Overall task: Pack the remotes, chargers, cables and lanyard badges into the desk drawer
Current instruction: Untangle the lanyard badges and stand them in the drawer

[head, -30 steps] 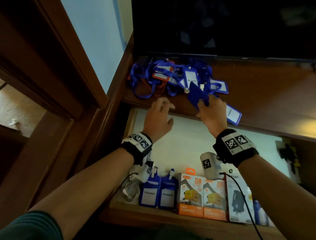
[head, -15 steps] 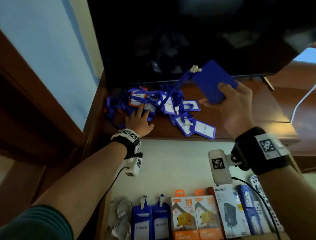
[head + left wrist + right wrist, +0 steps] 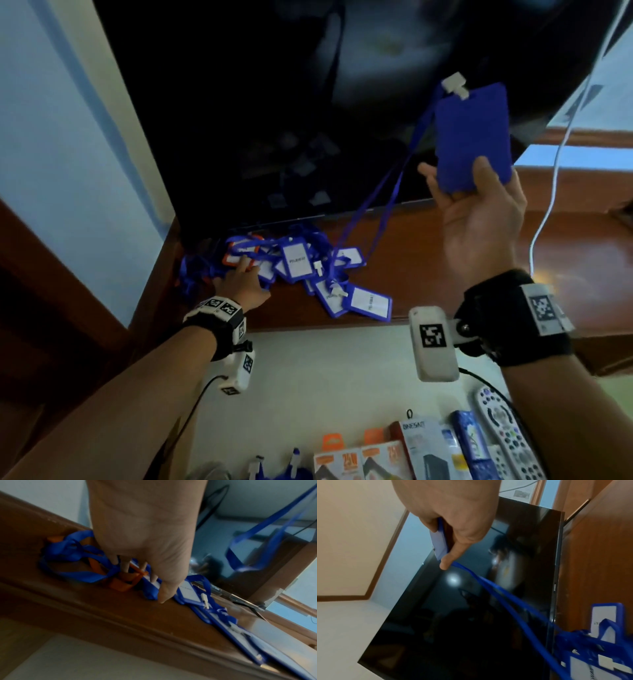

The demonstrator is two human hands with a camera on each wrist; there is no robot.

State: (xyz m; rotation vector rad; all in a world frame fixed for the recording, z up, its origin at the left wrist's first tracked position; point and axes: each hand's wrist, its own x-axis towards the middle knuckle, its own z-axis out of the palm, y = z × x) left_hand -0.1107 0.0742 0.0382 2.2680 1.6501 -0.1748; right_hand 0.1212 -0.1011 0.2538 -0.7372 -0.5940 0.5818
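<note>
The right hand [image 3: 479,219] gripped a raised blue badge [image 3: 474,137]; the left hand [image 3: 241,286], fingers apparently extended, pressed the tangled lanyard pile [image 3: 301,270] on the desk [image 3: 428,260].

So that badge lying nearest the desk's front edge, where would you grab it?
I'd pinch the front badge by its long sides, coming down from above on the drawer side. It lies flat, face up, at the edge of the badge pile, with bare desk top to its right; its clip end sits tangled in lanyards.
</note>
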